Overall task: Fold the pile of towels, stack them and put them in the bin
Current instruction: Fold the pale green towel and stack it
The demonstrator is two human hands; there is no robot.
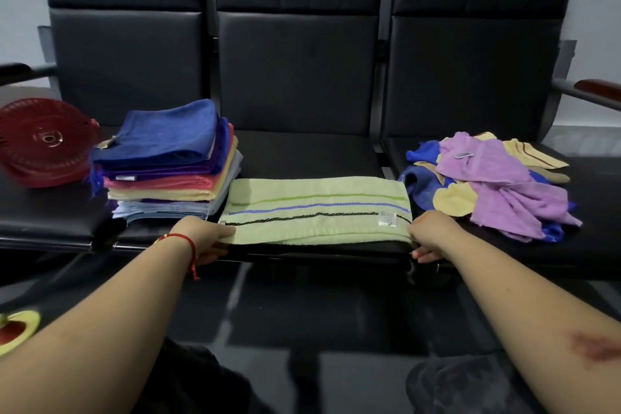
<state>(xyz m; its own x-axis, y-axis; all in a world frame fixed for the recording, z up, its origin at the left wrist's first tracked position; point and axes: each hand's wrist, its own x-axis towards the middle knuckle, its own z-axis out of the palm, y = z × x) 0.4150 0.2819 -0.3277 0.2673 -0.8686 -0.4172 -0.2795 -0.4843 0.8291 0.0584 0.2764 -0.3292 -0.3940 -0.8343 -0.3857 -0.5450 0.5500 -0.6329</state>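
Left hand (205,240) and right hand (428,239) pinching near corners of pale green striped terry towel (316,208), lying flat between folded towel stack (171,165) and unfolded towel pile (487,178).

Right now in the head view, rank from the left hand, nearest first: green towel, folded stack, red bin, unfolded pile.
1. Green towel: the left hand grips its left end, middle seat.
2. Folded stack: just beyond the hand, left seat.
3. Red bin: far left, on its side.
4. Unfolded pile: right seat, past the right hand.
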